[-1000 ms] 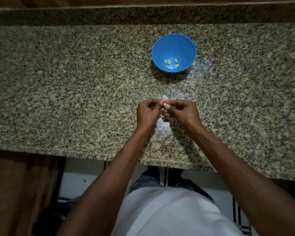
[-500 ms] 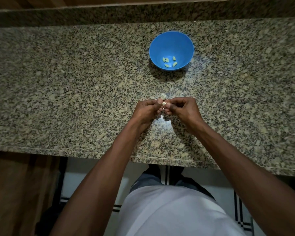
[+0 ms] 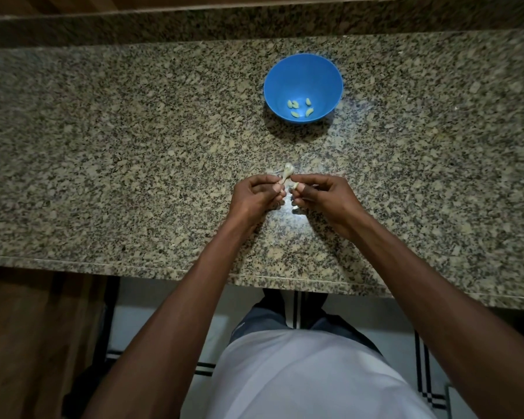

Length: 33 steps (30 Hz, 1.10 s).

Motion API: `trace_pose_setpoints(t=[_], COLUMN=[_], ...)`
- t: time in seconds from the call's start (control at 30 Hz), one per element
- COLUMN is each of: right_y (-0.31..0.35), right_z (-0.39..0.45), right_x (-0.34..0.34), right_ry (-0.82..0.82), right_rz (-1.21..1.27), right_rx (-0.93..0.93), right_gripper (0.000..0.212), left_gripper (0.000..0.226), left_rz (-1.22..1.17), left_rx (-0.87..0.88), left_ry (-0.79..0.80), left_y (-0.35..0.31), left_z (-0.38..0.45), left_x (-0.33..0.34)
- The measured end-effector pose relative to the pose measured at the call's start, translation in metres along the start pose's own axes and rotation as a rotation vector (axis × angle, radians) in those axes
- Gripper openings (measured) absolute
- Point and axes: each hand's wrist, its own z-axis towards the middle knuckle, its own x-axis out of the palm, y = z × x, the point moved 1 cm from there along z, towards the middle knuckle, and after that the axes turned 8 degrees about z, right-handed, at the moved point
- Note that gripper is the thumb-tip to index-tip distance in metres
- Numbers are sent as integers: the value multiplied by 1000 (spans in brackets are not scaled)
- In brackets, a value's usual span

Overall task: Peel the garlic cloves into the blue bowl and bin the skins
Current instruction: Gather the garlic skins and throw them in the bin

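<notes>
Small pale garlic clove w/ papery skin (image 3: 287,173) is held just above the speckled granite tabletop (image 3: 103,164), approx. midway btwn its front and back edges. Left hand (image 3: 256,198) pinches its lower end, fingers curled; right hand (image 3: 321,198) pinches a bit of skin beside it. Round blue plastic bowl (image 3: 303,68) sits further back, nearer the back edge, apart from both hands, w/ five peeled pale-green cloves (image 3: 300,107) in its bottom.

Speckled granite countertop (image 3: 133,164) with raised back ledge (image 3: 194,25); wood cabinet front (image 3: 28,343) below-left, white tiled floor (image 3: 152,316).
</notes>
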Motion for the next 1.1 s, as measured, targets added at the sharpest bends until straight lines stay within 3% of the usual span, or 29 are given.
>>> trace_pose_setpoints(t=[0.13,0.3,0.43,0.63,0.8,1.1], right_y=[-1,-2,-5,-9,-8,-4], right_z=[-1,-1,-1,-3,-2,3], right_x=[-2,-4,-3,2,3,-1], right_ry=[12,-24,-25,-43,-67,-9], right_rz=[-51,-110,-138,38,71,-79], right_rx=[-3,-59,-110,-82,-121,-173], right_gripper=[26,24,22,27,26,23], left_gripper=[20,24,28,20,19,21], left_rz=[267,296,288,266,289,259], left_rx=[152,267,252,246,278,220], left_ry=[-24,35,21,-58,-21,84], left_y=[1,1,2,2,5,2], left_z=[-1,-3,-1,-1,0,6], left_x=[1,3,5,11,12,4])
